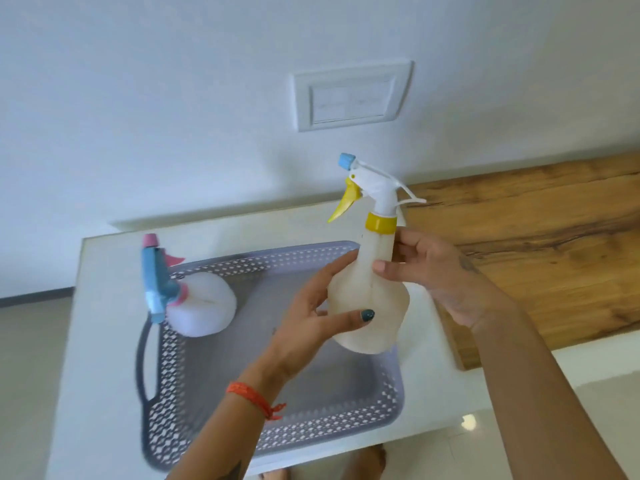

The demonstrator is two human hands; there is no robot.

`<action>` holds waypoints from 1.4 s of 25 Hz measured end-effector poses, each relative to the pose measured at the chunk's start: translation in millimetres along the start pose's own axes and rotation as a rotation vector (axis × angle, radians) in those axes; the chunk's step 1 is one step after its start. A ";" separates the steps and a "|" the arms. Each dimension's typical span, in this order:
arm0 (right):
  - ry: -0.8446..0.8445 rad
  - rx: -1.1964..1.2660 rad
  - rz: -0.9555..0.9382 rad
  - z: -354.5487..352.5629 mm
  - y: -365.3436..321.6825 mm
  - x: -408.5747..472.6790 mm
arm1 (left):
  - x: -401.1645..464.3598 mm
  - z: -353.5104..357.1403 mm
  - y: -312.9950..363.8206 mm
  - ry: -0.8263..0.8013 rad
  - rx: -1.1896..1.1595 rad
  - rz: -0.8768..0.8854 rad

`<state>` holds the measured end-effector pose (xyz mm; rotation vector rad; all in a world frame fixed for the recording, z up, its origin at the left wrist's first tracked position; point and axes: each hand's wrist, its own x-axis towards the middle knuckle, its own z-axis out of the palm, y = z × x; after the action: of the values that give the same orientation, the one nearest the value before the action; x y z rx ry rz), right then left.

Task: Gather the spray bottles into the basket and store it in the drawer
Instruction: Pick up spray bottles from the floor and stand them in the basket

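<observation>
A: Translucent white spray bottle with yellow collar and trigger [369, 289], upright over the grey perforated plastic basket [332, 427], not yet set down.

B: Gripped by both: left hand [308, 323] round the belly, right hand [440, 271] at the neck.

A: White bottle with blue-and-pink sprayer [199, 306] already in, far left corner.

B: Left: lowering this one. No drawer in view for storing.

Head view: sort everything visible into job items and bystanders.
Job: translucent spray bottle with yellow collar, held by left hand and right hand; white spray bottle with blue-pink head; grey perforated plastic basket.
Bystanders: white wall switch plate; wooden board.
</observation>
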<state>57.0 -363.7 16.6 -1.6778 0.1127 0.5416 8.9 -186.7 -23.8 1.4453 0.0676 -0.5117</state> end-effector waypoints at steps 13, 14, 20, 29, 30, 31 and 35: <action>0.506 -0.567 -0.398 162.6 69.2 29.6 | -41.4 -51.1 -64.9 0.617 -0.143 -0.158; 0.501 -0.585 -0.397 164.9 68.6 31.1 | -41.0 -52.8 -66.1 0.619 -0.140 -0.158; 0.495 -0.636 -0.328 173.1 64.7 34.8 | -37.4 -57.5 -66.0 0.620 -0.140 -0.193; 0.596 -0.655 -0.349 184.2 66.9 36.9 | -35.2 -54.0 -69.8 0.650 -0.019 -0.172; 0.598 -0.657 -0.351 185.3 66.7 36.0 | -35.4 -51.6 -70.2 0.660 -0.013 -0.165; 0.582 -0.654 -0.344 185.5 66.5 35.0 | -36.1 -49.5 -71.0 0.676 -0.019 -0.155; 0.505 -0.570 -0.295 169.3 69.8 18.8 | -44.8 -36.7 -74.2 0.852 -0.004 -0.086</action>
<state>-0.8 -211.0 -68.5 -2.3135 0.0762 -0.1010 -49.2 -141.4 -82.3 1.5722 0.8074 0.0675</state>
